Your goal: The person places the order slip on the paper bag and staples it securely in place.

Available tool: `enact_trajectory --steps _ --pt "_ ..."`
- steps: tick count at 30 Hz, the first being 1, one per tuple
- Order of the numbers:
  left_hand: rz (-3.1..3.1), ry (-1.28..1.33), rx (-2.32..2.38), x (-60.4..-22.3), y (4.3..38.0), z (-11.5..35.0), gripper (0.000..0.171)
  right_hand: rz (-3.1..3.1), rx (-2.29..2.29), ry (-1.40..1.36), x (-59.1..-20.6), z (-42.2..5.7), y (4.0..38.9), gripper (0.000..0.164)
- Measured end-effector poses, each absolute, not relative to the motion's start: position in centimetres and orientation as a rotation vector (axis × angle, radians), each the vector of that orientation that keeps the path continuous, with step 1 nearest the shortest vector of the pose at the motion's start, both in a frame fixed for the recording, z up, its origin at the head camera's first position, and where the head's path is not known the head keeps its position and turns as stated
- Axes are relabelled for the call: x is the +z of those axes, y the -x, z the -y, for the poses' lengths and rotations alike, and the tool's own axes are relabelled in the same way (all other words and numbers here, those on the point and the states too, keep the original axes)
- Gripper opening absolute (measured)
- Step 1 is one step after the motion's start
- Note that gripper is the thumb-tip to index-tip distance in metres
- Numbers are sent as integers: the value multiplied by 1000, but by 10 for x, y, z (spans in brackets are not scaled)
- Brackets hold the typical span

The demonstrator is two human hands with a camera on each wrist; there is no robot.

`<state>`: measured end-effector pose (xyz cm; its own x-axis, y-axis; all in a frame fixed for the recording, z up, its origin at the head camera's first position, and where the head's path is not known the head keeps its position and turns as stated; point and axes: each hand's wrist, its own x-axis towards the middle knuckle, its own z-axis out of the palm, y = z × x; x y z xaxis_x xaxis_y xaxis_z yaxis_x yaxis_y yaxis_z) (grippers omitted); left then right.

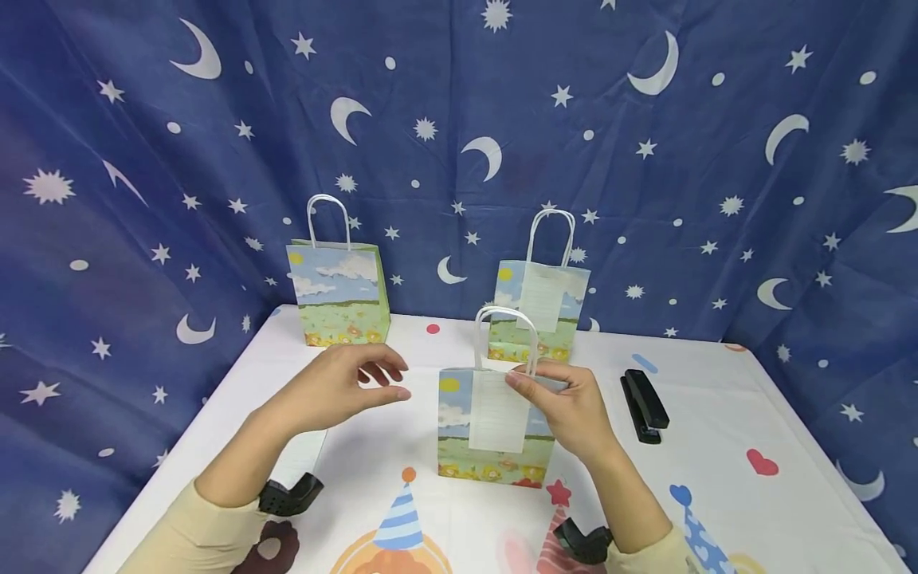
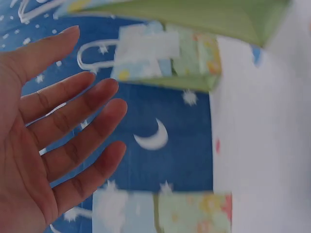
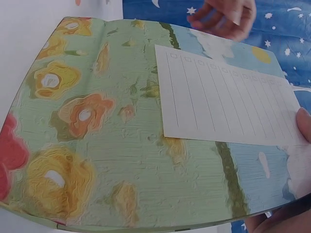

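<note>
My right hand (image 1: 577,406) pinches a small paper gift bag (image 1: 455,458) at its top edge, thumb in front. A lined white note (image 1: 498,418) hangs flat on the bag's front, with the thumb on its upper part. Flowers and sky are printed on this bag (image 3: 116,121), seen close up in the right wrist view; the note (image 3: 223,97) shows ruled lines and small boxes. To the left of the bag, my left hand (image 1: 340,391) hovers with fingers loosely bent, touching nothing. Its palm (image 2: 58,141) is bare in the left wrist view.
Behind stand two similar bags: a left one (image 1: 337,291) without a note in front, and a right one (image 1: 502,319) with a note. A black stapler (image 1: 645,405) lies right of the right hand. A white sheet (image 1: 304,454) lies near my left wrist.
</note>
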<state>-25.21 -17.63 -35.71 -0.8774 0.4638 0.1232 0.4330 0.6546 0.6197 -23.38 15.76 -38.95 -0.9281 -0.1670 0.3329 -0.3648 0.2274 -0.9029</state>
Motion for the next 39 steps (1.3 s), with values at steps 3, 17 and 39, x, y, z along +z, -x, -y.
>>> enact_trajectory --steps 3,17,39 --pt "-2852 -722 980 -361 251 197 31 2339 1765 -483 -387 -158 235 16" --pt "-2878 -639 961 -380 239 224 31 2329 1742 -485 -377 -163 237 12" --pt "-2424 -828 1642 -392 263 95 31 2335 1859 -528 -391 -159 233 18"
